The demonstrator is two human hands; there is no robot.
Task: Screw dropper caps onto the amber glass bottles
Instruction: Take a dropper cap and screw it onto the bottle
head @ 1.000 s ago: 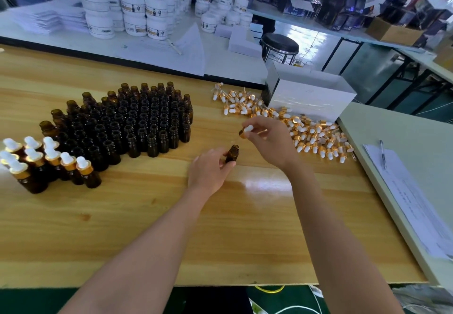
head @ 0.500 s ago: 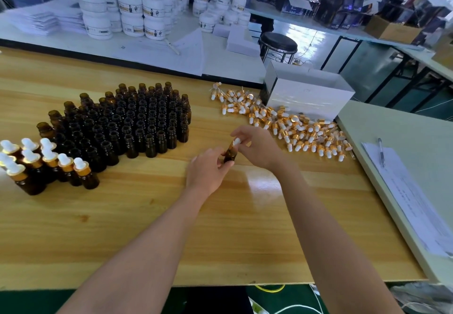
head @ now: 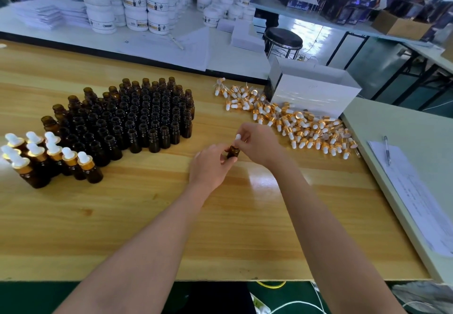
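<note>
**Q:** State of the hands, centre of frame?

**A:** The left hand point(head: 210, 164) is curled round one bottle point(head: 232, 153), holding it upright low over the table point(head: 147, 215). Whether the base touches the wood cannot be told. The right hand point(head: 259, 144) pinches a cap point(head: 237, 137) at the bottle's neck, and the white bulb shows above the fingertips. The fingers hide the thread, so engagement cannot be confirmed.

**Q:** Task progress?

**A:** Judged to be at an early stage.
- **Done:** roughly ten capped bottles point(head: 49, 156), grouped at mid left.
- **In hand:** the one bottle, with its cap being fitted.
- **Left to do:** the open bottles point(head: 137, 117), a dense block of several dozen just above and right of the capped group.
- **Supply:** loose caps point(head: 294, 122), spread across centre right and reaching a box point(head: 313, 93) at upper right.
</note>
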